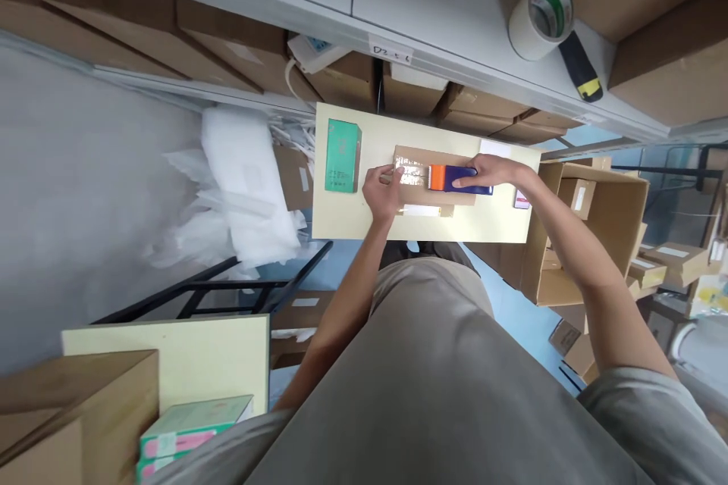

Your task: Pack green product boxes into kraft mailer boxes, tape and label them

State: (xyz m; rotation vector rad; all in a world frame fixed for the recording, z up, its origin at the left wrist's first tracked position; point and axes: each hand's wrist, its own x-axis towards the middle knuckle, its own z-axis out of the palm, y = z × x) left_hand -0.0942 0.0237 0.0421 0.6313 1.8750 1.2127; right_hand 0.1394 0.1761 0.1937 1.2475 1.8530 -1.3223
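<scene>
A flat brown cardboard box (418, 155) lies on a pale yellow table (341, 223). My left hand (382, 188) presses down on the box's left end, fingers curled over the shiny clear tape there. My right hand (494, 169) is closed round an orange and blue tape dispenser (455, 177) that rests on top of the box. A green box (343, 155) lies on the table to the left, apart from both hands.
A white tape roll (540, 17) and a black and yellow cutter (581, 67) sit on the grey shelf above. An open carton (591, 231) stands at the right, a heap of white plastic bags (242, 189) at the left. A second table (187, 356) with boxes is nearer, bottom left.
</scene>
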